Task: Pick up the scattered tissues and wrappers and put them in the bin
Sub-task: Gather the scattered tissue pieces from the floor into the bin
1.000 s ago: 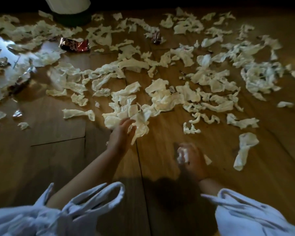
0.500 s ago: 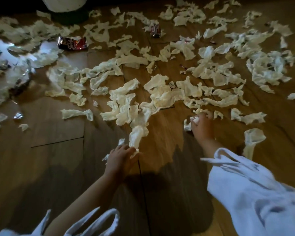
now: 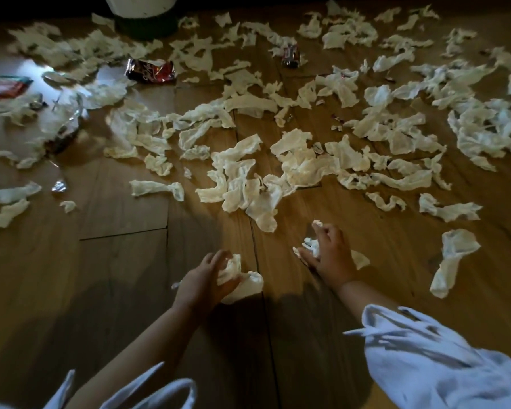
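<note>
Several crumpled white tissues (image 3: 242, 184) lie scattered across a wooden floor (image 3: 124, 261). My left hand (image 3: 201, 281) is low on the floor, fingers curled around a bunched tissue wad (image 3: 239, 278). My right hand (image 3: 331, 255) is just to its right, closed on a small crumpled tissue clump (image 3: 311, 246). A red and black snack wrapper (image 3: 149, 71) lies far left of centre, and a smaller dark wrapper (image 3: 290, 56) lies farther back. The bin (image 3: 143, 16), white above a dark base, stands at the top edge, left of centre.
A red, white and green packet (image 3: 3, 87) and shiny foil scraps (image 3: 62, 128) lie at the far left. A long tissue strip (image 3: 452, 261) lies right of my right hand. White sleeves (image 3: 440, 358) hang in the foreground. Bare floor surrounds my forearms.
My right hand has drawn back toward me with its tissue clump. My left hand has bunched more tissue into its grip, and the view has tilted slightly.
</note>
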The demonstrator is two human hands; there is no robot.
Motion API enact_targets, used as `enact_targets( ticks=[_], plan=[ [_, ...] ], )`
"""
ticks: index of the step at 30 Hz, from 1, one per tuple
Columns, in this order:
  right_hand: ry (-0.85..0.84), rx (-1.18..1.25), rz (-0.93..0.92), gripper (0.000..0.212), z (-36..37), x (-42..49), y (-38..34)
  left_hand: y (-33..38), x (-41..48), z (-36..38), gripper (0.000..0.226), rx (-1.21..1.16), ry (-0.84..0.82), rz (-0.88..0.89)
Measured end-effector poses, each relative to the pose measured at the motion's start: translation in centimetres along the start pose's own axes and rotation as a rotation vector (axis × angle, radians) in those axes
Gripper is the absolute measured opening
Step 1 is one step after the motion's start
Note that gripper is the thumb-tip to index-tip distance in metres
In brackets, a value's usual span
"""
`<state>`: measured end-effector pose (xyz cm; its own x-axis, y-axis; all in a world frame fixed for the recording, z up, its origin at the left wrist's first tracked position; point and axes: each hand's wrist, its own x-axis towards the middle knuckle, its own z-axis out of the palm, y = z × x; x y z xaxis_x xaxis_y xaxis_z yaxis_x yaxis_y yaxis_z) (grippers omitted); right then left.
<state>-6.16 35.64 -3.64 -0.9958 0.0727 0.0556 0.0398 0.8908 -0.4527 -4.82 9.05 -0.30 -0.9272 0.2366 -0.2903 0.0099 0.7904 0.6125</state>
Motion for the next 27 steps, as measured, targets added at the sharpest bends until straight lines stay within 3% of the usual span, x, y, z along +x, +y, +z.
enact_targets(
  ticks=[2, 5, 8, 11, 15, 17, 19, 22, 27],
  plan=[
    [-0.032, -0.029, -0.024, 0.062, 0.0, 0.2, 0.0, 0.3, 0.2, 0.1, 0.069, 0.173, -0.022, 0.031],
    [-0.159, -0.1, -0.166, 0.07, 0.2, -0.2, 0.3, 0.6, 0.8, 0.6, 0.084, 0.382, -0.133, 0.075],
    [-0.116, -0.115, -0.351, 0.045, 0.8, -0.8, 0.1, 0.3, 0.8, 1.1, 0.073, 0.491, -0.153, 0.1],
    [-0.121, -0.067, -0.353, 0.025, 1.1, 0.5, -1.4, -0.9, 0.3, 1.0, 0.057, 0.509, -0.132, 0.098],
    [-0.05, 0.139, -0.194, 0.021, 0.6, 5.9, -5.2, -2.6, -0.8, 0.6, 0.051, 0.416, -0.112, 0.059],
    [-0.025, 0.2, -0.15, 0.031, 0.7, 8.6, -7.3, -3.3, -1.3, 0.0, 0.048, 0.304, -0.045, 0.028],
    [-0.154, 0.141, -0.105, 0.048, 1.7, 9.8, -8.8, -3.9, -1.7, -0.8, 0.046, 0.208, 0.044, -0.01],
    [-0.261, -0.05, -0.084, 0.05, 4.0, 7.0, -8.9, -4.6, -2.1, -1.7, 0.047, 0.144, 0.116, -0.05],
    [-0.07, 0.046, -0.214, 0.04, 5.0, -1.3, -6.3, -5.6, -2.2, -1.5, 0.052, 0.122, 0.138, -0.044]
  ],
)
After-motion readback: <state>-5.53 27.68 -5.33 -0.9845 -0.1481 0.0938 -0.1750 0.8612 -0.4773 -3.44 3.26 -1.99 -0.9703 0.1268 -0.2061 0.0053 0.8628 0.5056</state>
